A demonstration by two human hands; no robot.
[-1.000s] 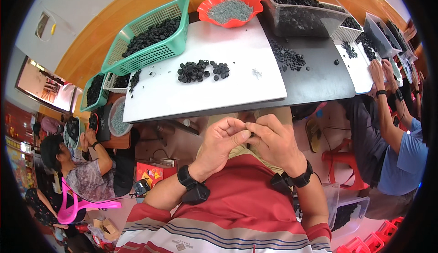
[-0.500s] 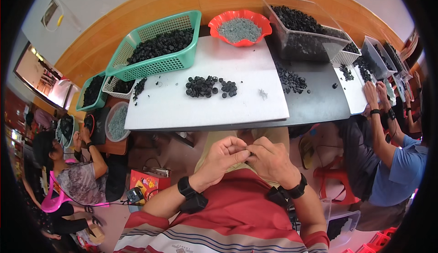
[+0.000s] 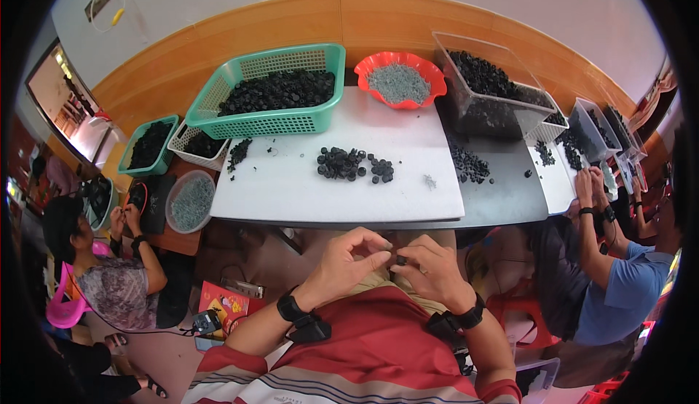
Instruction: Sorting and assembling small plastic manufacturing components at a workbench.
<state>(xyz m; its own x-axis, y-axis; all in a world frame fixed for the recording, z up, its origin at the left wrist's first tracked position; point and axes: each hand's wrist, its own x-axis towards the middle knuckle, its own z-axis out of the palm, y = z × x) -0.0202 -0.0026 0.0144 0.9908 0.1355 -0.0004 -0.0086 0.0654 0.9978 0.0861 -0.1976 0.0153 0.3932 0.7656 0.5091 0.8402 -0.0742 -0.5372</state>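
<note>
Just past the table's near edge, over my lap, my left hand (image 3: 348, 265) and my right hand (image 3: 435, 271) are a small gap apart. A small round black part (image 3: 401, 260) is pinched between my right thumb and fingers, on the side facing the left hand. My left thumb and index finger curl toward each other; anything between their tips is too small to make out. Ahead on the white board (image 3: 291, 201) lie a pile of round black parts (image 3: 341, 163), a smaller pile (image 3: 381, 170) beside it, and a few thin grey pieces (image 3: 429, 182).
Along the back stand a green basket (image 3: 266, 123) of black parts, a red scalloped bowl (image 3: 400, 104) of grey pieces and a clear bin (image 3: 484, 116). A round tub (image 3: 191, 200) is at left. People sit at work on the left (image 3: 120, 280) and right (image 3: 619, 280).
My hands have drawn apart from touching fingertips, and the black part now shows in my right fingers. The whole view has shifted, so the table appears lower and slightly to the right.
</note>
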